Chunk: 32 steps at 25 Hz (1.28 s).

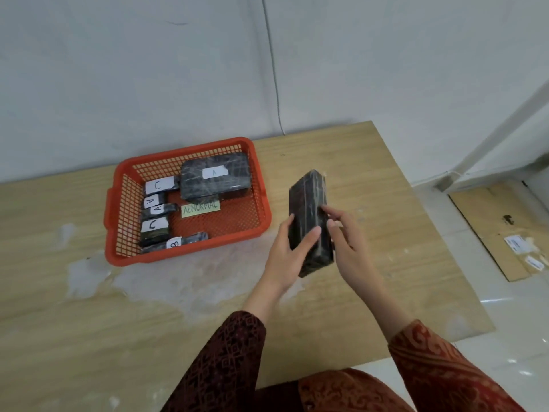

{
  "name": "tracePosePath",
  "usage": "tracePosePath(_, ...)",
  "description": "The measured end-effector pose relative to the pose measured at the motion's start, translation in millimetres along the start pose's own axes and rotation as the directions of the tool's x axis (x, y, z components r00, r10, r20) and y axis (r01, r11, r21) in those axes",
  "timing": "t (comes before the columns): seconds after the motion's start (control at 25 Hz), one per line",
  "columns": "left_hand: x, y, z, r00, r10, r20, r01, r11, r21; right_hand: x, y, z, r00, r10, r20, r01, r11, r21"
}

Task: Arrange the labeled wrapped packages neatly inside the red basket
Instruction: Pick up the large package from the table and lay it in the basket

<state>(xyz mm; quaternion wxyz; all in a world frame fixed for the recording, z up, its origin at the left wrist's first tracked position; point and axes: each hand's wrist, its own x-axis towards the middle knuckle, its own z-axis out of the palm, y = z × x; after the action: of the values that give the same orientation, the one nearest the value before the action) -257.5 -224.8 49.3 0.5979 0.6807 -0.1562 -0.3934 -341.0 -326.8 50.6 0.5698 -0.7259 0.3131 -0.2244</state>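
Step in hand: one dark, film-wrapped rectangular package (309, 221) is held above the wooden table (371, 179), at about 3 o'clock from the red basket (190, 257), its label not visible. The left hand (292, 251) and right hand (344, 236) clasp its long sides, fingers curled against the glossy wrap. The mesh basket holds six labelled packages; open floor remains at its 4 o'clock corner, the likely placement.

Soft, even indoor light, faint shadows — slightly blurred throughout, with wide-angle bending at the edges.
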Motion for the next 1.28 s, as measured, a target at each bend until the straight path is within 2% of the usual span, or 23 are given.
tracePosePath(0.08, -3.6, 24.8, -22.6, 0.998, -0.018, 0.054, 0.025, 0.993, -0.119, 9.4, -20.5, 14.3, 0.987, -0.129, 0.098, 0.127, 0.992, 0.024)
tracePosePath(0.16, -7.1, 38.5, -49.0, 0.992, -0.042, 0.123, 0.062, 0.984, -0.164, 19.3, -35.2, 30.0, 0.952, -0.223, 0.211, 0.228, 0.974, -0.002)
tracePosePath(0.28, -13.0, 40.4, -96.6, 0.980, -0.076, 0.184, 0.147, 0.901, -0.409, 41.6, -45.2, 54.9, 0.929, -0.256, 0.267, 0.292, 0.951, -0.102)
tracePosePath(0.36, -18.4, 40.3, -127.1, 0.957, -0.068, 0.281, 0.225, 0.785, -0.577, 62.4, -47.4, 67.1, 0.957, -0.166, 0.236, 0.213, 0.959, -0.186)
tracePosePath(0.44, -22.1, 37.7, -153.2, 0.931, -0.043, 0.364, 0.277, 0.731, -0.623, 83.4, -51.4, 77.1, 0.952, -0.047, 0.302, 0.096, 0.984, -0.150)
tracePosePath(0.52, -23.5, 32.6, -171.5, 0.905, -0.025, 0.424, 0.309, 0.725, -0.616, 97.0, -52.3, 86.1, 0.888, 0.024, 0.459, -0.018, 1.000, -0.019)
tracePosePath(0.6, -23.8, 28.1, -183.6, 0.904, -0.038, 0.425, 0.324, 0.712, -0.624, 102.7, -50.3, 96.2, 0.843, 0.046, 0.535, -0.074, 0.997, 0.031)
tracePosePath(0.68, -21.3, 24.6, -191.2, 0.942, -0.101, 0.320, 0.302, 0.672, -0.676, 103.9, -46.5, 105.1, 0.875, 0.051, 0.481, -0.096, 0.993, 0.069)
tracePosePath(0.76, -14.8, 18.1, -200.4, 0.980, -0.185, 0.074, 0.180, 0.665, -0.725, 103.5, -40.9, 112.5, 0.919, 0.086, 0.386, -0.129, 0.988, 0.087)
tracePosePath(0.8, -10.6, 14.6, -205.7, 0.976, -0.210, -0.059, 0.104, 0.687, -0.719, 102.9, -37.5, 115.8, 0.933, 0.123, 0.338, -0.153, 0.986, 0.064)
tracePosePath(0.88, -1.4, 8.5, -214.6, 0.943, -0.200, -0.265, -0.002, 0.796, -0.606, 101.8, -29.7, 120.4, 0.947, 0.185, 0.265, -0.181, 0.983, -0.038)
tracePosePath(0.96, 8.0, 3.2, -219.7, 0.895, -0.180, -0.408, -0.007, 0.909, -0.417, 100.4, -22.3, 125.4, 0.950, 0.197, 0.241, -0.158, 0.972, -0.172)
tracePosePath(1.04, 19.8, -1.8, -225.1, 0.848, -0.152, -0.507, 0.027, 0.969, -0.245, 98.2, -18.4, 131.6, 0.948, 0.202, 0.246, -0.136, 0.956, -0.260)
tracePosePath(1.12, 33.1, -6.2, -230.1, 0.828, -0.113, -0.550, 0.085, 0.993, -0.076, 94.3, -17.6, 138.3, 0.949, 0.192, 0.252, -0.113, 0.949, -0.295)
tracePosePath(1.28, 55.2, -17.3, -236.3, 0.816, -0.019, -0.578, 0.172, 0.962, 0.211, 84.3, -17.1, 151.9, 0.971, 0.141, 0.193, -0.062, 0.929, -0.364)
